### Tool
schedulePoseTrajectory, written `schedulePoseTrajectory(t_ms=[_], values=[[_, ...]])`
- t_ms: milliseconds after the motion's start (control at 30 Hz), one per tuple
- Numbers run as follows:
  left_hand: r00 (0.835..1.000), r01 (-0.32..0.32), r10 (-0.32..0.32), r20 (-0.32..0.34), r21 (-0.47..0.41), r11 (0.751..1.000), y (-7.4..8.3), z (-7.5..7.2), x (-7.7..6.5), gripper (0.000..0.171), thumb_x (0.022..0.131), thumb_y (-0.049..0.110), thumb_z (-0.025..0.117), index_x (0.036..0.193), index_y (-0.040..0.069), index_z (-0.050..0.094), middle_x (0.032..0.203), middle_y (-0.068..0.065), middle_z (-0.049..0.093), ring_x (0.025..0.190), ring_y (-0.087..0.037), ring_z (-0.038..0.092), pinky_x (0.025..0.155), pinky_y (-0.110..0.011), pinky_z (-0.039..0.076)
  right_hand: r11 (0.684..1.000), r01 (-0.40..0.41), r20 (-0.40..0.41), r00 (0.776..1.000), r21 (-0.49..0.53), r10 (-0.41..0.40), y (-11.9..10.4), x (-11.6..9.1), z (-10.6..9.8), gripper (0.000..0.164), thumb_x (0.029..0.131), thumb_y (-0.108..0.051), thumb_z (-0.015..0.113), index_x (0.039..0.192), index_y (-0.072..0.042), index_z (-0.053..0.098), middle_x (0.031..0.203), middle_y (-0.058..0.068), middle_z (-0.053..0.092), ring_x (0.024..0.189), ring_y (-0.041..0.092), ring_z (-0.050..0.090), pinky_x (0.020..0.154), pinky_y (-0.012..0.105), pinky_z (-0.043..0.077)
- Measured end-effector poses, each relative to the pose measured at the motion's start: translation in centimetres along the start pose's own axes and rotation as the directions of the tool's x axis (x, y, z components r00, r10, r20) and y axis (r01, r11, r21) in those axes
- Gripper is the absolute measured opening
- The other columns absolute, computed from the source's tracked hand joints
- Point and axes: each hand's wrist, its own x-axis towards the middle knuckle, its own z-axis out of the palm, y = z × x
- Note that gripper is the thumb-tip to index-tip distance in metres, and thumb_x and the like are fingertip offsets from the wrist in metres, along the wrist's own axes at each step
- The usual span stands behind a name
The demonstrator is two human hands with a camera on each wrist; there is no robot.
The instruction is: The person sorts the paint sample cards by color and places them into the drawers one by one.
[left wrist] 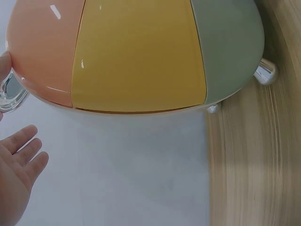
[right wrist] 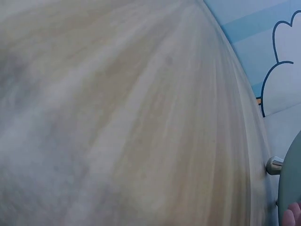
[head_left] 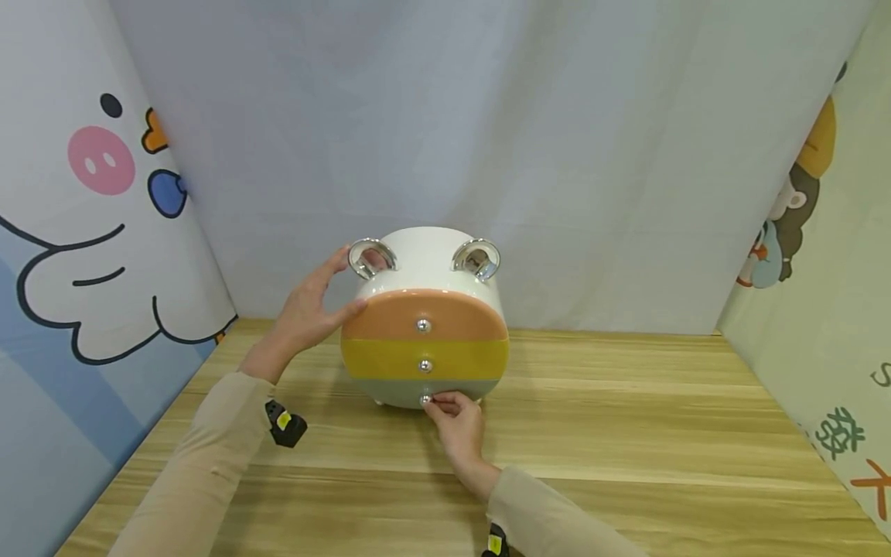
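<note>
A small round cabinet [head_left: 426, 259] with a white body and silver ring-shaped ears [head_left: 477, 259] stands on the table. Its front has an orange drawer [head_left: 383, 319], a yellow drawer [head_left: 466, 360] and a grey-green drawer [head_left: 390, 391], each with a silver knob. My right hand [head_left: 461, 429] pinches the lowest knob [head_left: 425, 400] between thumb and fingers. At the cabinet's left side, my left hand [head_left: 306, 313] touches the orange front's edge with its thumb. The other fingers extend beside the left ear; in the left wrist view several fingers [left wrist: 29, 153] are straight. All three drawers look closed.
The wood-grain table [head_left: 626, 433] extends around the cabinet. A pale curtain [head_left: 592, 155] hangs behind it. Printed cartoon panels [head_left: 104, 232] stand at both sides. Silver feet [left wrist: 266, 72] lift the cabinet off the tabletop.
</note>
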Motion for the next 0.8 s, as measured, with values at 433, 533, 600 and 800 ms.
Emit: schedulePoseTrajectory(t_ms=[433,533,600,800], values=[[1.000,0.012,-0.012,-0.011,-0.029,1.000,-0.2,0.2,-0.2,0.078,0.086,0.037,0.059,0.147,0.020,0.014,0.138,-0.020,0.038,0.128,-0.036,0.032,0.101,-0.054,0.029,0.998,-0.045,0.128,0.990,-0.048,0.051,1.5,0.7,-2.5,0.025,0.076,-0.011,0.072,0.093,0.005,0.064,0.085,0.013,0.067,0.074,0.015,0.063,0.059,0.025,0.052],[1.000,0.006,-0.007,-0.014,-0.021,1.000,-0.3,0.3,-0.3,0.076,0.087,0.038,0.058,0.147,0.021,0.014,0.137,-0.020,0.040,0.127,-0.037,0.033,0.101,-0.057,0.026,0.995,-0.069,0.152,0.985,-0.078,0.080,1.2,1.0,-4.5,0.026,0.078,-0.013,0.071,0.097,0.004,0.063,0.088,0.012,0.067,0.076,0.015,0.063,0.062,0.028,0.053],[1.000,0.005,-0.005,-0.011,-0.008,1.000,-0.5,0.3,-0.5,0.076,0.087,0.039,0.057,0.147,0.022,0.014,0.138,-0.020,0.038,0.127,-0.037,0.033,0.101,-0.059,0.024,0.993,-0.069,0.158,0.984,-0.093,0.083,1.0,1.3,-6.1,0.028,0.079,-0.013,0.070,0.099,0.005,0.062,0.090,0.012,0.067,0.078,0.014,0.063,0.065,0.027,0.053],[1.000,-0.001,0.001,0.007,0.057,0.998,-1.0,0.0,-2.0,0.081,0.087,0.040,0.058,0.148,0.018,0.010,0.147,-0.016,0.023,0.132,-0.038,0.023,0.103,-0.058,0.020,0.980,-0.022,0.167,0.984,-0.197,0.056,0.8,2.4,-12.3,0.037,0.082,-0.015,0.067,0.110,0.006,0.057,0.101,0.015,0.064,0.091,0.022,0.061,0.078,0.028,0.051]])
